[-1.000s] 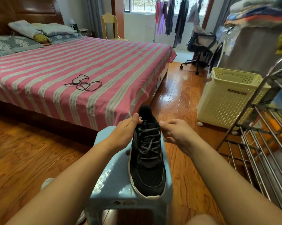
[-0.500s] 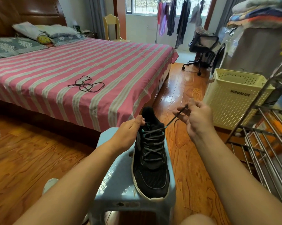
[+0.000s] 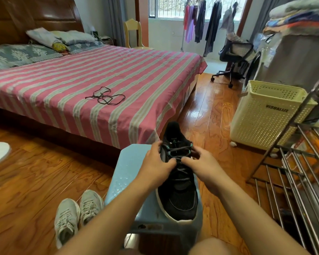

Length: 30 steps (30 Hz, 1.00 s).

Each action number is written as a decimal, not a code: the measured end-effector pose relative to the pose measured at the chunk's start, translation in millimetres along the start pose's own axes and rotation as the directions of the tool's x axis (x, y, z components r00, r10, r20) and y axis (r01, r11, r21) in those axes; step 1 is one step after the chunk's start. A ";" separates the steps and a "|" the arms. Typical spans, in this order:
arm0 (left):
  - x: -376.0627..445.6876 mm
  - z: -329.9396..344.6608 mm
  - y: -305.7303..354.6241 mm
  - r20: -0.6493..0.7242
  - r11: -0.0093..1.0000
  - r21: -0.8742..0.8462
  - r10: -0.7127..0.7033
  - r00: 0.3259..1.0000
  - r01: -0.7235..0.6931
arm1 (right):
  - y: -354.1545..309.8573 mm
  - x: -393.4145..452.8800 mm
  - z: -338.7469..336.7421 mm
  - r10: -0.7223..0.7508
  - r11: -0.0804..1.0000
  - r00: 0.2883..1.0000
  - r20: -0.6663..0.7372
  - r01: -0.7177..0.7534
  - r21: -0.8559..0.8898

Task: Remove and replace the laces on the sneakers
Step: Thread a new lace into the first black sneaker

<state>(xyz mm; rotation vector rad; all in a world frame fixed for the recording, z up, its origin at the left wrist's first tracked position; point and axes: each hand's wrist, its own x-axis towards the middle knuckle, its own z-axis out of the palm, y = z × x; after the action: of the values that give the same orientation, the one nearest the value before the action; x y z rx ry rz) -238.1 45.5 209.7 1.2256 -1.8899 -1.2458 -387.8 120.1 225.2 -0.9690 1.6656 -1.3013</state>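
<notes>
A black sneaker (image 3: 179,196) with grey laces (image 3: 179,150) stands on a light blue plastic stool (image 3: 129,173), toe toward me. My left hand (image 3: 157,164) holds the sneaker's left side by the upper eyelets, thumb on the lacing. My right hand (image 3: 202,166) is at the right side, its fingers pinching the lace over the tongue. A loose black lace (image 3: 105,96) lies tangled on the pink striped bed (image 3: 81,80).
A pair of grey-white sneakers (image 3: 78,212) sits on the wooden floor left of the stool. A cream laundry basket (image 3: 265,115) and a metal wire rack (image 3: 302,172) stand at the right. An office chair (image 3: 234,57) is further back.
My right hand, which had pulled a lace end up and to the right, has come back down onto the sneaker's lacing. The camera has tilted down, bringing the grey-white sneakers into view.
</notes>
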 end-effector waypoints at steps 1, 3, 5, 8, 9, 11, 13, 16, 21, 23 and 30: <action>-3.1 1.0 1.9 -0.054 1.000 0.016 -0.026 0.998 0.027 | -1.8 -5.9 3.5 -0.003 1.000 1.000 -0.012 0.003 -0.016; -8.6 3.9 8.0 -0.156 0.989 0.110 -0.084 0.984 0.102 | -4.8 -12.2 13.8 -0.006 0.994 0.995 -0.101 -0.005 -0.106; -14.9 7.7 16.5 -0.254 0.944 0.298 -0.064 0.965 0.141 | -5.8 -14.3 27.8 -0.051 0.947 0.969 -0.241 -0.029 -0.319; -25.5 3.9 19.5 -0.303 0.908 0.398 -0.003 0.953 0.129 | -10.2 -27.1 41.8 -0.135 0.887 0.922 -0.364 -0.051 -0.458; -28.4 0.1 18.6 -0.293 0.904 0.416 0.025 0.956 0.104 | -11.8 -32.1 41.3 -0.142 0.887 0.920 -0.365 -0.046 -0.460; -33.4 -7.0 14.7 -0.246 0.883 0.468 0.086 0.965 0.041 | -10.9 -38.4 39.1 -0.140 0.892 0.930 -0.339 -0.030 -0.452; -40.5 -8.6 13.4 -0.216 0.868 0.496 0.123 0.969 0.000 | -7.1 -41.9 38.9 -0.122 0.907 0.937 -0.327 -0.029 -0.421; -53.6 -2.8 14.3 -0.218 0.860 0.510 0.149 0.965 -0.018 | -1.1 -47.8 40.1 -0.063 0.928 0.953 -0.297 -0.053 -0.368; -50.4 -8.9 19.5 -0.234 0.914 0.390 -0.018 0.972 0.110 | -12.0 -41.1 28.3 0.110 0.967 0.972 -0.209 -0.154 -0.205; -47.9 -10.6 24.4 -0.203 0.917 0.363 -0.094 0.975 0.164 | -19.3 -36.7 28.8 0.077 0.942 0.971 -0.228 -0.146 -0.302; -32.5 -8.0 41.7 -0.121 0.890 0.354 -0.261 0.958 0.287 | -29.3 -22.4 40.5 0.126 0.871 0.923 -0.362 -0.278 -0.406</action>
<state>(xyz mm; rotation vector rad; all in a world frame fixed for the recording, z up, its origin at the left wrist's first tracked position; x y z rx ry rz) -233.8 78.0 251.9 1.7631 -2.0086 -0.9876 -339.1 120.1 250.4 -0.8284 2.3339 -0.9826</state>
